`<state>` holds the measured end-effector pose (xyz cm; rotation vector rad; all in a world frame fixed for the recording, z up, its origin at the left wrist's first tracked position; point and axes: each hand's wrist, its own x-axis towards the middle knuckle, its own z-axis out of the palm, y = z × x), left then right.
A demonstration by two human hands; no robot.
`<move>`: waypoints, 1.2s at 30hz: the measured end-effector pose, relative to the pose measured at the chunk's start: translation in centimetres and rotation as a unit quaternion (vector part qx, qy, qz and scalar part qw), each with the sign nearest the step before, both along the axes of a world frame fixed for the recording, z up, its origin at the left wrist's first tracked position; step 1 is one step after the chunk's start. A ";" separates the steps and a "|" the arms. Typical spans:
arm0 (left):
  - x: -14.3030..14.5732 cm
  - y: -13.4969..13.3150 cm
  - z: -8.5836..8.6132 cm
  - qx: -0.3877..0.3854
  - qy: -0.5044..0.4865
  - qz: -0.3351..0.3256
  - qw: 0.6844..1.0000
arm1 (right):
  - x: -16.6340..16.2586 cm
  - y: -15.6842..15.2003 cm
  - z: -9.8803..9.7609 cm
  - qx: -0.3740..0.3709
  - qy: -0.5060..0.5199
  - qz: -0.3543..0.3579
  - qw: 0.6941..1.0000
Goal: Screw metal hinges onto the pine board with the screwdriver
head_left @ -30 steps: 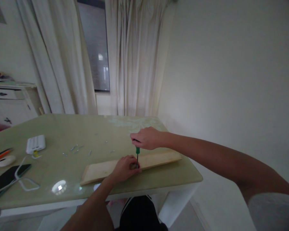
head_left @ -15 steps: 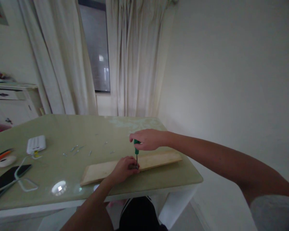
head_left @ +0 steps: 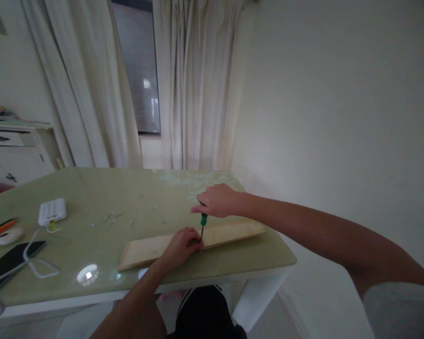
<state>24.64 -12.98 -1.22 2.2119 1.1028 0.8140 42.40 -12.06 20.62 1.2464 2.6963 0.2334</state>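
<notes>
A screwdriver (head_left: pixel 204 219) with a green handle and thin metal shaft stands nearly upright. My right hand (head_left: pixel 219 200) is closed round the top of its handle. The shaft runs down to the front edge of a pale wooden board (head_left: pixel 229 231) lying on the table. My left hand (head_left: pixel 181 246) rests over the middle of the board, with fingers and thumb bent together beside the screwdriver's tip. A small thing seems pinched there, but the fingers mostly hide it. The tip itself is too small to make out clearly.
Several loose screws (head_left: pixel 108 216) lie behind the board on the greenish table (head_left: pixel 92 188). Farther left are a white box-shaped device (head_left: pixel 52 212), a cable (head_left: pixel 30 252), a dark flat phone-like object (head_left: pixel 7 263), a white roll (head_left: pixel 10 236) and an orange pen-like object (head_left: pixel 0 229).
My right hand has turned and shifted slightly on the screwdriver handle, and the handle leans a little more to the right. My left hand stays nearly in place on the board.
</notes>
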 end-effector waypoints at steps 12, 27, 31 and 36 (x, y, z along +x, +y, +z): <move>0.2 0.0 -0.4 0.017 0.002 0.008 1.000 | 0.7 0.4 -0.5 0.001 -0.015 0.015 1.000; 0.2 0.0 0.4 0.005 0.031 -0.012 0.999 | 0.4 -0.1 -0.6 -0.055 0.056 0.150 0.986; 0.2 0.0 0.3 0.011 0.038 -0.003 0.999 | 0.4 -0.2 -0.7 -0.015 0.032 0.101 0.994; 0.3 -0.1 0.1 0.021 0.031 -0.005 0.999 | 0.4 -0.1 -1.5 0.023 0.032 0.100 0.994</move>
